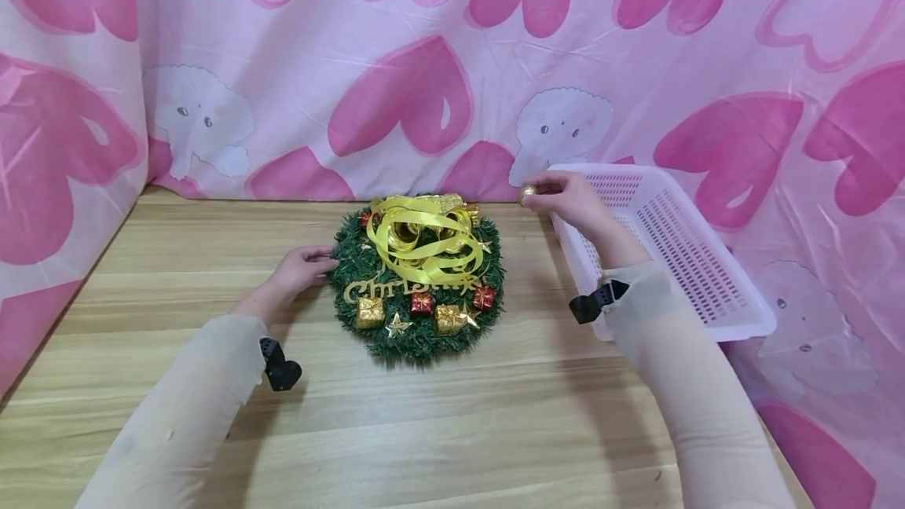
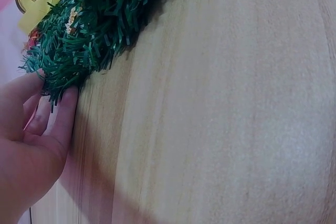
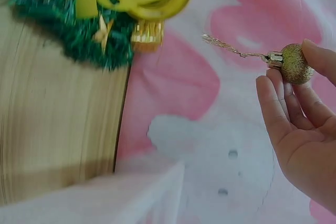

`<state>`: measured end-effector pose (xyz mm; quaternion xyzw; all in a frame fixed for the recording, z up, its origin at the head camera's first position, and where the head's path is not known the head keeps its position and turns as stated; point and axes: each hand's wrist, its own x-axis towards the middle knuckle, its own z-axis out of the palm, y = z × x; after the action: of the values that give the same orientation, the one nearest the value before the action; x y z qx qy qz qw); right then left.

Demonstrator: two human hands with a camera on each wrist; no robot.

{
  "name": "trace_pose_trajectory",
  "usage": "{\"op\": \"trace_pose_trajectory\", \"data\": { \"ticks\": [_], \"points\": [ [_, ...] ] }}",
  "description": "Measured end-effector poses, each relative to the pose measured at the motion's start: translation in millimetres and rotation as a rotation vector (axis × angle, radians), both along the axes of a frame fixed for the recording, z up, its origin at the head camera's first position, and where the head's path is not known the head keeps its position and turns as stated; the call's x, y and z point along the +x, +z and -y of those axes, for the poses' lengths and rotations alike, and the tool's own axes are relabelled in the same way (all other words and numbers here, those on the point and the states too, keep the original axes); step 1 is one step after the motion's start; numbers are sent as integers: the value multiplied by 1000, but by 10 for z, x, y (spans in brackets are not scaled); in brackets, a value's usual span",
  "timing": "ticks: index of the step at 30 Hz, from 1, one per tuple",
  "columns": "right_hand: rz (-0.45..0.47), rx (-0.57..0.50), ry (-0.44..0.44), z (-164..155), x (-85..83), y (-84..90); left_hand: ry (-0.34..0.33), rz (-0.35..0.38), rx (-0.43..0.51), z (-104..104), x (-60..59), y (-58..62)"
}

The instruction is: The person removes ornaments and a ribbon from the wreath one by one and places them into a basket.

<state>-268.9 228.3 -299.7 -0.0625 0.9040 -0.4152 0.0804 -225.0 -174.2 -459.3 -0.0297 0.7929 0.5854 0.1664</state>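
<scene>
A green Christmas wreath (image 1: 417, 340) lies on the table, trimmed with gold bells, yellow ribbon (image 1: 424, 265), small red and gold gift boxes, stars and gold lettering. My left hand (image 1: 302, 269) holds the wreath's left edge; in the left wrist view, thumb and fingers (image 2: 64, 116) are at the green tips. Up beside the basket, my right hand (image 1: 569, 199) pinches a small gold glitter bauble (image 3: 296, 65) between thumb and fingers. From the bauble's metallic cap a gold string loop (image 3: 231, 47) sticks out towards the wreath. The bauble and the wreath are apart.
A white plastic basket (image 1: 735, 289) with slotted walls stands at the right, under and beside my right forearm. Behind the wooden table (image 1: 396, 430) hangs a pink heart-patterned cloth (image 1: 297, 45), which also covers the left and right sides.
</scene>
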Motion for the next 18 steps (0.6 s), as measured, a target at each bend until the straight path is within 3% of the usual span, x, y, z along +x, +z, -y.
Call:
{"op": "trace_pose_trajectory", "data": {
  "ticks": [9,13,18],
  "points": [
    [-11,-39,-77,-424,4,52,-5,-29,95,47,0,-45],
    [-3,-25,-106,-578,27,62,1,-11,73,37,-2,-34],
    [-58,16,-103,-760,63,46,0,13,4,-10,3,10]
  ]
}}
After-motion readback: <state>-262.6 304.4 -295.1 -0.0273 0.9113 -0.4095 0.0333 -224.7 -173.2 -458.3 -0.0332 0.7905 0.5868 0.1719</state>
